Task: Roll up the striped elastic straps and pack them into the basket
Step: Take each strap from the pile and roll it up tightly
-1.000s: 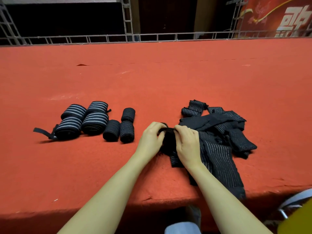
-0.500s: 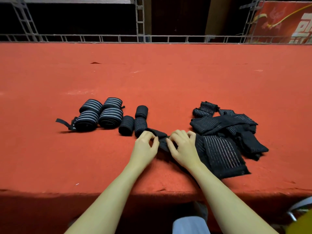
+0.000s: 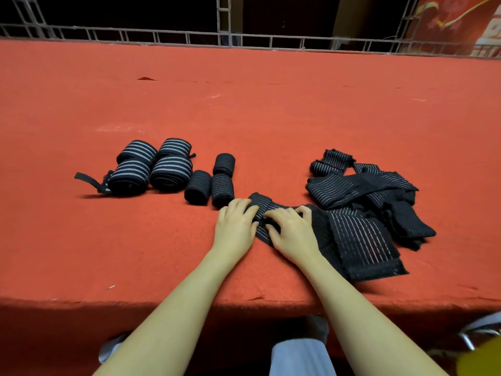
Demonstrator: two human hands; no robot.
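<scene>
Pressing a narrow striped strap [image 3: 261, 206] flat on the red table [image 3: 244, 118], both hands sit side by side on it near the front edge. Left hand [image 3: 235, 226] lies on the strap's left part, fingers fairly straight and pushing down; right hand [image 3: 291, 230] has fingers bent, tips digging into the fabric just beside the left, so likely pinching the start of a roll, though a real pinch cannot be confirmed. The strap's free end pokes out just beyond the left fingers, nearly touching the closest of the finished rolls [image 3: 168, 169], seven of them, left of the grip. The unrolled pile [image 3: 363, 207] lies right of the grip, touching the strap under the right hand. No basket in view.

Handling, judged: light, soft, stretchy cloth, floppy, grippy on the felt-like top. Best taken at the very end, folded tight, then rolled with flat fingers keeping tension or it springs loose and cones.

Versus half a second ago: the strap was bunched between pinching fingertips, now it is laid out longer toward the rolls, and the hands have flattened onto it. A second ago it was held up off the table.
</scene>
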